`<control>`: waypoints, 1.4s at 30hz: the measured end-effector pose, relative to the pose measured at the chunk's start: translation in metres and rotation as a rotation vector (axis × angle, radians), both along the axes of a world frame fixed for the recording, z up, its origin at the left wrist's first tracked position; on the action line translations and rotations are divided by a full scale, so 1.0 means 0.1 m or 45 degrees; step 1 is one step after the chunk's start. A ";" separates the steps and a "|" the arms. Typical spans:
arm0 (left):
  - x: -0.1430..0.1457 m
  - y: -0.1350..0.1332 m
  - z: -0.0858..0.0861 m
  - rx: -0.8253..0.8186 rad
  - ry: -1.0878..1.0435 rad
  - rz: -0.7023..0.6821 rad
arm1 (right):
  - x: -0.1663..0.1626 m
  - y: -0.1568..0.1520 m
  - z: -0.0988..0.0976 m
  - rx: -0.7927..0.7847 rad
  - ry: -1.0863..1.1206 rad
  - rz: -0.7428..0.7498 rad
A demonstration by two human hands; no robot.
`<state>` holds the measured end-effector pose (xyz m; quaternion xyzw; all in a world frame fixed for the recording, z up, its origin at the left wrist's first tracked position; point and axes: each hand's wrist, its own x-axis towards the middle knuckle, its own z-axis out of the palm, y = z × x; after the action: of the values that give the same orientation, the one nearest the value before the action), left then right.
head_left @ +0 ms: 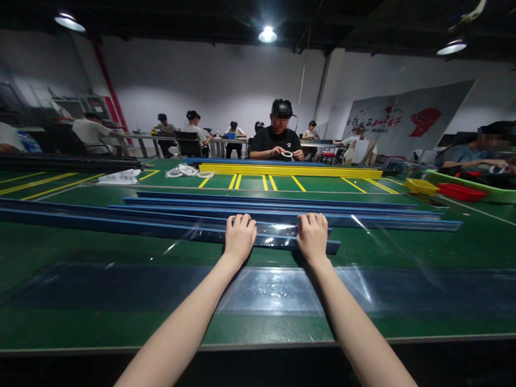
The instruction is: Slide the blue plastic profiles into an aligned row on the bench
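My left hand (240, 238) and my right hand (313, 238) reach forward, side by side and a little apart, with their fingers curled down. Both grip a clear plastic sheet (277, 229) that shines between them, over the near blue strips. One long blue strip (188, 234) runs beneath my left hand and ends just right of my right hand. Behind my fingertips lie more long blue strips (393, 223), roughly parallel. Another clear film (274, 297) is spread flat along the table under my forearms. The fingertips are partly hidden behind the knuckles.
The green table (127, 333) ends at a near edge. Farther back lie a yellow strip (291, 171), white rolls (186, 170) and a clear bag (119, 176). A green tray (504, 193), red tray (461, 192) and yellow tray (421, 186) stand right. A co-worker (275, 142) sits opposite.
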<state>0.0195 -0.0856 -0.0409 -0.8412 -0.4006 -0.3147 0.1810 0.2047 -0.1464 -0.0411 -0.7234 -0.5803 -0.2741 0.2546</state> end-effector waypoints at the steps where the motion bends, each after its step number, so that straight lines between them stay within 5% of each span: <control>1: 0.00 0.01 -0.02 -0.025 -0.005 0.025 | 0.02 0.02 -0.02 0.011 0.019 -0.008; 12: 0.03 -0.03 -0.01 -0.357 -0.014 0.121 | 0.07 0.06 -0.07 -0.145 0.267 -0.218; 33: -0.14 0.08 0.10 -0.738 0.135 0.331 | -0.05 -0.03 0.05 -0.278 0.152 -0.231; 42: -0.21 0.13 0.07 -0.457 0.002 0.367 | -0.04 -0.03 0.05 -0.278 0.157 -0.393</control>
<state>-0.0015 -0.0727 -0.0337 -0.7941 -0.5662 -0.2087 0.0718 0.2007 -0.1495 -0.0365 -0.8425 -0.4722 -0.2004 0.1646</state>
